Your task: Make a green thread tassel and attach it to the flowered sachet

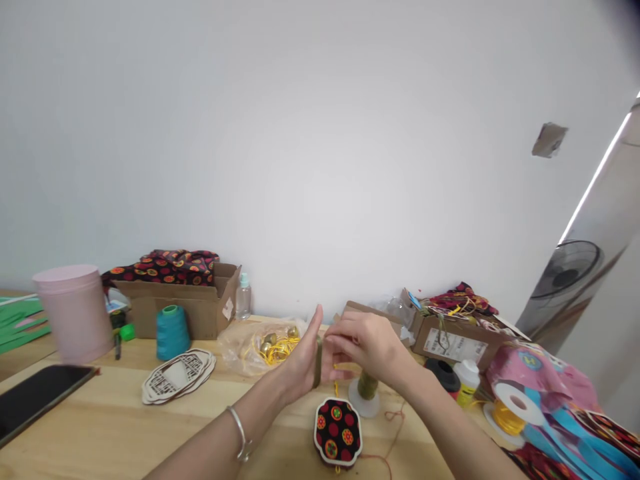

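Note:
My left hand [304, 359] is raised above the wooden table [100, 427] with fingers stretched upward and the palm turned right; an olive cord [317, 363] is looped around it. My right hand [367, 347] is pinched against the left palm, gripping that cord. Below the hands lies a black fabric-covered ornament [338, 432] with red and orange flowers, a thin red thread [393, 433] trailing from it. An olive thread spool [367, 390] on a white base stands just behind the ornament.
A clear bag of yellow cord and gold bells [265, 345], a teal thread cone [171, 332], laser-cut wooden pieces [177, 375], a pink cup [75, 310], a phone [35, 397], cardboard boxes of patterned fabric [190, 303], a small bottle [243, 297], yellow and blue ribbon spools [515, 407].

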Motion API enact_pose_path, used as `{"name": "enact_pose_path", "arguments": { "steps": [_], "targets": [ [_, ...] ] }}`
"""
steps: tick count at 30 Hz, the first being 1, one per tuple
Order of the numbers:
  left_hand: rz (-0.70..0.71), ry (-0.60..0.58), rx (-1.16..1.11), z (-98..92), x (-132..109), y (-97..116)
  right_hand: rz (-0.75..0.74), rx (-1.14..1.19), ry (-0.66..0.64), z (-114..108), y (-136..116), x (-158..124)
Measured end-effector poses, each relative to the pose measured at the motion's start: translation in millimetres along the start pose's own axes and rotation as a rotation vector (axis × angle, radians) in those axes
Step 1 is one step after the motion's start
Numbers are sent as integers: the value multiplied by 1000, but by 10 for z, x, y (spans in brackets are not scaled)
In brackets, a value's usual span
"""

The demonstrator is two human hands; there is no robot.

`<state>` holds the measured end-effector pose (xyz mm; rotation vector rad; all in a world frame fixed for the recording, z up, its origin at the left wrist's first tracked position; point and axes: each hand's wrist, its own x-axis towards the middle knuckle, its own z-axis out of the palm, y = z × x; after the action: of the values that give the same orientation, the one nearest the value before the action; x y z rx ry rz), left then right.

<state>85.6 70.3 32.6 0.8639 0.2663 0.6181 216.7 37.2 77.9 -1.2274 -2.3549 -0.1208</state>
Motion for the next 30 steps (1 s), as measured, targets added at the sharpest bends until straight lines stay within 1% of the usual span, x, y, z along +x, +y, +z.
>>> {"name": "enact_pose_path", "arguments": {
  "steps": [3, 6, 8, 10, 14, 16, 20, 22, 23, 25, 26, 27, 28, 30],
  "targets": [
    [-115, -59, 49, -47, -40, -54, 28, 132, -36, -7, 86, 61],
    [-218, -121, 109, -70, -77, -72, 57, 303, -124, 61, 167, 99],
    [-272, -180, 128, -61, -100, -62, 62, 393, -172, 116, 197, 111],
    [-295, -240, 137, -42, -120, -37, 60, 438, -191, 160, 204, 108],
    [-260, -358, 182, 13, -155, 17, 55, 454, -177, 209, 184, 62],
    [-232, -391, 206, 75, -174, 32, 60, 457, -160, 228, 173, 22],
    [-126, -463, 285, 317, -218, 22, -8, 391, -82, 275, 173, -76],
    [-35, -488, 410, 446, -240, -24, -54, 330, -30, 299, 187, -155],
    [24, -493, 529, 492, -246, -68, -74, 297, 2, 309, 197, -213],
    [169, -500, 851, 523, -237, -221, -89, 243, 107, 322, 220, -386],
    [255, -528, 1020, 505, -217, -333, -79, 223, 176, 326, 231, -503],
    [307, -531, 1137, 466, -186, -469, -43, 216, 249, 327, 243, -640],
    [320, -576, 1162, 411, -148, -624, 18, 221, 301, 325, 256, -797],
    [345, -596, 1208, 265, -68, -956, 184, 217, 379, 313, 284, -1152]
  ]
}}
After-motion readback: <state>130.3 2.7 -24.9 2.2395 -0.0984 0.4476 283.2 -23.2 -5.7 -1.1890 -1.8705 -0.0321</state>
